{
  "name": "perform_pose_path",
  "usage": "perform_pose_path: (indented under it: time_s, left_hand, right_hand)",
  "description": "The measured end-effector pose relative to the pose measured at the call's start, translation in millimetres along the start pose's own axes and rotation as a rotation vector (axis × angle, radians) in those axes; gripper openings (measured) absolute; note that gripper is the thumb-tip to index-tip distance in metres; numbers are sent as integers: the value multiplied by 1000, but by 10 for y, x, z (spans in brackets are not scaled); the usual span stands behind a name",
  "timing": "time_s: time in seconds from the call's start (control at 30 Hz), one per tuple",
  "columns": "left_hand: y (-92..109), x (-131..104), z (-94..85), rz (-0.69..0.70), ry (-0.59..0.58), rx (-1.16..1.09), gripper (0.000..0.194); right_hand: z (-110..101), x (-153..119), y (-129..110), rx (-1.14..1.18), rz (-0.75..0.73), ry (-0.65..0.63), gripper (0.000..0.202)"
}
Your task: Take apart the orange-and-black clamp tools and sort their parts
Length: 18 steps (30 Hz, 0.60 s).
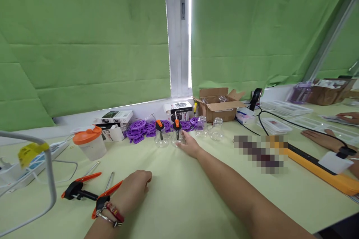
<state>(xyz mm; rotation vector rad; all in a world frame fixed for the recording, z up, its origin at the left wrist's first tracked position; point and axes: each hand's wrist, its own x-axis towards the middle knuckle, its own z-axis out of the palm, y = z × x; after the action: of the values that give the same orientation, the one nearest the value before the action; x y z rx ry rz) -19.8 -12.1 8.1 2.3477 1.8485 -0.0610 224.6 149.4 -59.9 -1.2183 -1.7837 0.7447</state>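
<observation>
My right hand point(190, 145) reaches to the back of the table, its fingers closed on the side of a small clear glass jar point(176, 141) with a black and orange top. A matching jar point(161, 142) with the same kind of top stands upright just left of it. My left hand point(136, 185) rests curled over the table at front left, with nothing visible in it. Beside its wrist lie two orange and black pieces, one by the forearm point(103, 202) and one farther left point(76, 189), each with a thin metal rod.
Purple plastic wheels point(137, 129) lie behind the jars near small boxes point(178, 108). Two open glass jars point(217, 130) stand before an open carton point(220, 110). An orange-lidded cup point(89, 143) and power strip point(42, 160) are left. Another person's hands point(322, 140) are right, by a yellow-black bar point(311, 162).
</observation>
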Motion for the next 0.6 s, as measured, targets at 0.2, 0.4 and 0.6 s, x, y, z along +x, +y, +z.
perform_pose_path:
  time_s: [0.2, 0.4, 0.6]
  left_hand:
    - [-89, -79, -209, -183, 90, 129, 16]
    - [-480, -191, -328, -506, 43, 73, 20]
    - [-600, -195, -230, -513, -24, 38, 16]
  right_hand:
    - [32, 88, 30, -66, -4, -1, 71]
    - [-59, -52, -77, -237, -121, 252, 40]
    - [-397, -48, -148, -348, -6, 672, 52]
